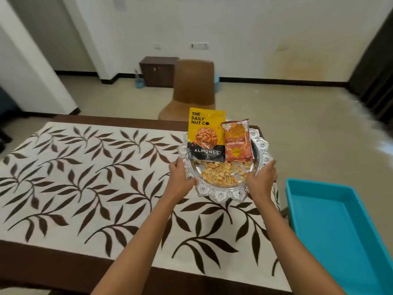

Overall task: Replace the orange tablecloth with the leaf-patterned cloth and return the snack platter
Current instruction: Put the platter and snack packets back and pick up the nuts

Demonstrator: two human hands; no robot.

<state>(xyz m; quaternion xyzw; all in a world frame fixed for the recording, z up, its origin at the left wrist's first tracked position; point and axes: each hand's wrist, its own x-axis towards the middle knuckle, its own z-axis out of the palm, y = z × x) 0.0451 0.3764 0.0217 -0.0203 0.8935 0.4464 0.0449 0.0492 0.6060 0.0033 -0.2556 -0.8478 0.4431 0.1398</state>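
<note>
The leaf-patterned cloth (89, 179), cream with brown leaves and a brown border, lies spread over the table. At its right end is a silver snack platter (223, 192) with an embossed rim. The platter carries a yellow almond packet (206, 135), an orange snack packet (238, 141) and a heap of pistachio shells (221, 173). My left hand (180, 179) grips the platter's left rim and my right hand (262, 177) grips its right rim. Whether the platter rests on the cloth or hovers just above it I cannot tell. No orange tablecloth is in view.
A turquoise plastic tray (344, 226) stands to the right of the table, beside my right arm. A brown chair (193, 88) sits behind the table's far edge, with a dark cabinet (158, 71) against the wall. Tiled floor lies to the right.
</note>
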